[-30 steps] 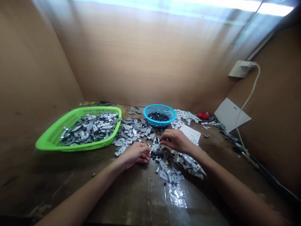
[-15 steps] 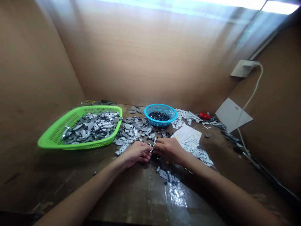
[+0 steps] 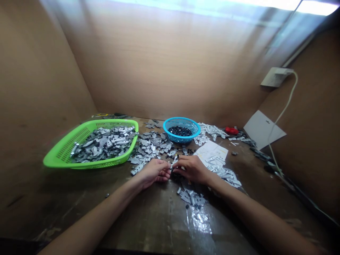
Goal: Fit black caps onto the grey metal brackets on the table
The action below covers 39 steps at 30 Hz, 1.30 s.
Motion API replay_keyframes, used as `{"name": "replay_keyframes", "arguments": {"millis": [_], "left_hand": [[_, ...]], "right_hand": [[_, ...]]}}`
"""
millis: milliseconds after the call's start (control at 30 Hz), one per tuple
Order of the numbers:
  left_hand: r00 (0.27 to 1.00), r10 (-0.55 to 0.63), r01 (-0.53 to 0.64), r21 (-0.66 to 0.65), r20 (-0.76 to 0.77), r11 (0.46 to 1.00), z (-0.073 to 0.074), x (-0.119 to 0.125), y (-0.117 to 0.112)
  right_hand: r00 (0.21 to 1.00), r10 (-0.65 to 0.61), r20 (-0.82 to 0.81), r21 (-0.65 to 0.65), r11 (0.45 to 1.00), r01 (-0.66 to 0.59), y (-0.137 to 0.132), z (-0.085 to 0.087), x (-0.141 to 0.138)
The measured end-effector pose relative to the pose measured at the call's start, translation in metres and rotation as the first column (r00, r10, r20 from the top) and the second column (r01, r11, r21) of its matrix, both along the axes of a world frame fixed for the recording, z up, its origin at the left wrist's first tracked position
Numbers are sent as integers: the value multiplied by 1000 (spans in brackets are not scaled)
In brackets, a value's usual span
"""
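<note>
Metal part (image 3: 172, 166) sits between left hand (image 3: 155, 173) and right hand (image 3: 191, 169), both curled toward it; grip cannot be confirmed.

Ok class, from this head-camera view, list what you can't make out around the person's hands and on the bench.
Head view:
Whatever lies between the left hand and right hand: hidden by the hands.
Dark bits in the blue basket: too small to tell their shape.
White paper: print too small, partly covered by metal pieces.
Red object: too small to identify.
</note>
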<state>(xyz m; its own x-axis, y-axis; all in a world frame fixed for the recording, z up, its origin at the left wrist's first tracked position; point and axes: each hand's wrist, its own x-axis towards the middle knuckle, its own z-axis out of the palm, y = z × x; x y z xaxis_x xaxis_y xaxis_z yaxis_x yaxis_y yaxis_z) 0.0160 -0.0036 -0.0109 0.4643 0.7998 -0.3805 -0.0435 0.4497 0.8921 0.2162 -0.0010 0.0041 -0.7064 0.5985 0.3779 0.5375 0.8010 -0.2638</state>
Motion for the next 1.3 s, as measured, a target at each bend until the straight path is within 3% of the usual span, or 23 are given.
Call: {"name": "replay_keyframes", "arguments": {"millis": [133,233,300,367,467,567,667,767,933,1033,1133,1200,1300], "left_hand": [[1000,-3,3,-6,-6,1000,2,0,0],[1000,-5,5,-19,-15,1000,4,0,0],[1000,-7,7,-17,-18,1000,5,0,0],[1000,-24,23,-11,-13,1000,4,0,0],[999,-49,49,-7,-19,999,3,1,-1],[997,-60,59,-9,-40,998,4,3,-1],[998,-41,40,-12,-55,999,6,3,1],[997,-22,22,-4,-70,1000,7,3,2],[996,-22,23,6,-85,1000,4,3,1],[996,-18,20,11,-89,1000,4,3,0],[996,-22,24,17,-88,1000,4,4,0],[996,-25,27,21,-87,999,4,3,1],[996,-29,31,19,-85,999,3,3,1]], "right_hand": [[999,-37,-39,-23,999,36,3,21,6],[989,-144,-23,-55,988,143,18,49,35],[961,-264,86,-120,954,273,31,66,66],[883,-370,289,-209,876,435,43,75,100],[809,-299,507,-394,754,526,55,69,135],[819,-251,516,-453,731,510,61,49,142],[836,-255,486,-461,738,493,63,30,133],[860,-274,430,-438,770,464,63,25,123],[915,-301,266,-344,857,383,57,42,103],[965,-261,-7,-292,924,248,47,54,84],[951,-226,-210,-375,917,135,37,59,66],[950,-207,-233,-378,920,108,31,60,58],[965,-181,-191,-252,959,130,26,57,50]]}}
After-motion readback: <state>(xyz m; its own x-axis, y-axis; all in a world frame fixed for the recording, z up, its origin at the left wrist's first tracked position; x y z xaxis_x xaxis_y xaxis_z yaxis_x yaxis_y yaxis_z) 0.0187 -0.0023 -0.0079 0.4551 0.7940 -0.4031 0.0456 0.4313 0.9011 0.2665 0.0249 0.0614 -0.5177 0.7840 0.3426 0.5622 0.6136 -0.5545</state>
